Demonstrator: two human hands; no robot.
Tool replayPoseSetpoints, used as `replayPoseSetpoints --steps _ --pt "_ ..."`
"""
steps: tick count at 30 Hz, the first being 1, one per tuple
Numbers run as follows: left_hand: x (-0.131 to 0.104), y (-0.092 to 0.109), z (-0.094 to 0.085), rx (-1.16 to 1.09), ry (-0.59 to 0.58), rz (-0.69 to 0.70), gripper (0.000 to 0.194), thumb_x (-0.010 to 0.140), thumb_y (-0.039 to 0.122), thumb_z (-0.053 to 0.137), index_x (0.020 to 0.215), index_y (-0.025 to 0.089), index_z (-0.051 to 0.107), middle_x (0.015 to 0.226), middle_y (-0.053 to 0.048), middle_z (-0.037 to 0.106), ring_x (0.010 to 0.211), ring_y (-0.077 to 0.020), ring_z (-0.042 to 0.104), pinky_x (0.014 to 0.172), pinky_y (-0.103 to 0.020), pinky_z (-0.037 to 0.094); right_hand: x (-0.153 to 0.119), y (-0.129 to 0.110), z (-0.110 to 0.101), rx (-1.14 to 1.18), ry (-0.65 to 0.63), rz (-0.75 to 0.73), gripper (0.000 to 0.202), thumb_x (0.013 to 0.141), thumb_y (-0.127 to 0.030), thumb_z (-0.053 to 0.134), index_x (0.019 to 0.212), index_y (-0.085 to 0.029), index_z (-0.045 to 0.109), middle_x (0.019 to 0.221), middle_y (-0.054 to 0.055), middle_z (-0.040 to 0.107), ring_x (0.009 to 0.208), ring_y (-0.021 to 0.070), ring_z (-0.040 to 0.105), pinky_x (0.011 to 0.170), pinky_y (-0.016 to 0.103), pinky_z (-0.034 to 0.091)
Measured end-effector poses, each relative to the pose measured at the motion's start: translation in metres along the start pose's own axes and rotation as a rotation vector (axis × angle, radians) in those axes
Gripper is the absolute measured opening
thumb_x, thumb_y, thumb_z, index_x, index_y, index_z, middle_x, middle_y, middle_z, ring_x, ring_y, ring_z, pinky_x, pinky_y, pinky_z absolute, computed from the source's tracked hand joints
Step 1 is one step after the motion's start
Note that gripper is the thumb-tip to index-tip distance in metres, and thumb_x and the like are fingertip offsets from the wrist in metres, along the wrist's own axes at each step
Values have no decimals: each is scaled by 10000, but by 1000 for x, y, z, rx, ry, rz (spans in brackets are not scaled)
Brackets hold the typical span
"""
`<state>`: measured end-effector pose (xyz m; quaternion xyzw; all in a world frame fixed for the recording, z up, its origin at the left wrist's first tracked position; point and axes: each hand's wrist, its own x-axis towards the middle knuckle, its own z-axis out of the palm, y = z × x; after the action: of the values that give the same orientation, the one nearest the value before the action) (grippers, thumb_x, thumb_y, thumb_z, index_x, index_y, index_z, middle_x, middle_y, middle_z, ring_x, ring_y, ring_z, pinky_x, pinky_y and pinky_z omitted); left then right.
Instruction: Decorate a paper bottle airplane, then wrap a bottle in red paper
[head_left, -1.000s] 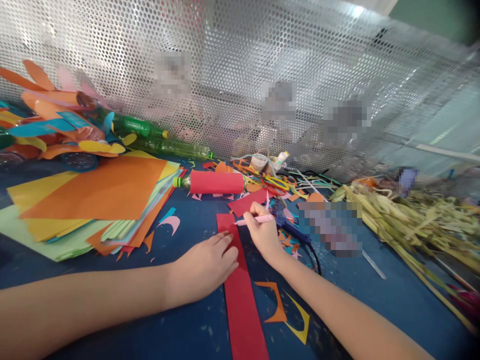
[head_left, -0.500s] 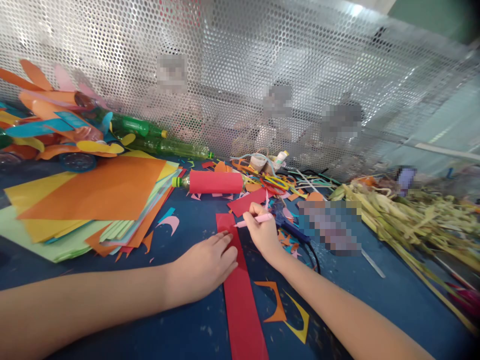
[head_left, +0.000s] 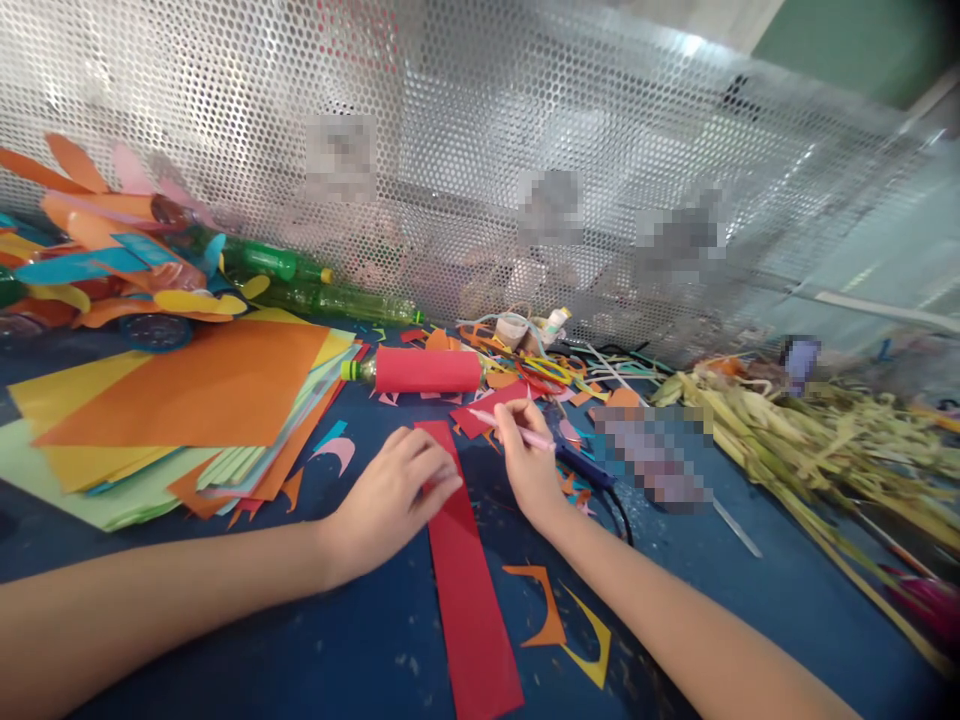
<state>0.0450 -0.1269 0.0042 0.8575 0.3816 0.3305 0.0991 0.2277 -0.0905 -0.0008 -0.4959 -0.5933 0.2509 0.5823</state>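
A long red paper strip (head_left: 471,600) lies lengthwise on the blue tabletop in front of me. My left hand (head_left: 390,495) is over the strip's left edge near its far end, fingers bent and thumb apart from them; whether the fingertips touch the paper is hard to see. In my right hand (head_left: 531,465) is a pink pen (head_left: 534,437), pointing left, its tip above a smaller red paper piece (head_left: 480,415). Beyond the hands a plastic bottle (head_left: 361,371) with a green cap lies on its side, wrapped in red paper (head_left: 427,371).
Coloured paper sheets (head_left: 187,395) are stacked at left, beside a paper-decorated bottle model (head_left: 127,260). Orange (head_left: 551,610) and yellow scraps (head_left: 600,650) lie near my right forearm. A blue corded tool (head_left: 585,465) and dried husks (head_left: 810,440) are farther right. A perforated metal screen (head_left: 465,130) stands behind.
The pen has lifted off the long red strip and moved up and right. My left hand has risen from lying flat to bent fingers, and the strip has shifted slightly left and away.
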Motion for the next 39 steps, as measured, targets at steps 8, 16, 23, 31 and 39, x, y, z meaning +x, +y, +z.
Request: replayPoseSetpoints --steps 8,16,23,31,39 --pt "7 -18 8 -241 17 -248 151 897 253 475 838 165 582 770 -5 604 682 -131 549 611 -241 433 -1 4 0 247 -131 133 347 866 -455 498 621 -211 468 481 -45 465 450 107 433 456 237 323" --pt "7 -18 7 -258 16 -232 94 866 187 508 837 170 595 788 -2 618 716 -138 562 664 -258 444 -1 9 4 301 -244 197 352 822 -427 574 579 -198 459 473 -56 461 425 87 424 434 219 298" --pt "7 -17 7 -292 -6 -217 92 849 181 521 811 182 605 786 2 623 735 -146 564 696 -269 444 0 9 5 343 -321 176 369 823 -421 610 580 -192 451 386 -94 385 354 55 302 418 210 230" --pt "4 -19 8 -251 -13 -267 221 898 348 491 939 216 663 812 -17 653 742 -173 578 672 -270 440 -1 6 4 471 -397 307 403 861 -495 486 634 -174 572 404 -9 574 339 92 461 364 195 318" --pt "3 -14 5 -228 -15 -181 236 933 293 451 930 184 661 823 -37 652 760 -173 578 688 -269 438 0 2 2 486 -478 360 300 849 -404 551 666 -170 589 431 -20 588 382 80 501 398 170 362"
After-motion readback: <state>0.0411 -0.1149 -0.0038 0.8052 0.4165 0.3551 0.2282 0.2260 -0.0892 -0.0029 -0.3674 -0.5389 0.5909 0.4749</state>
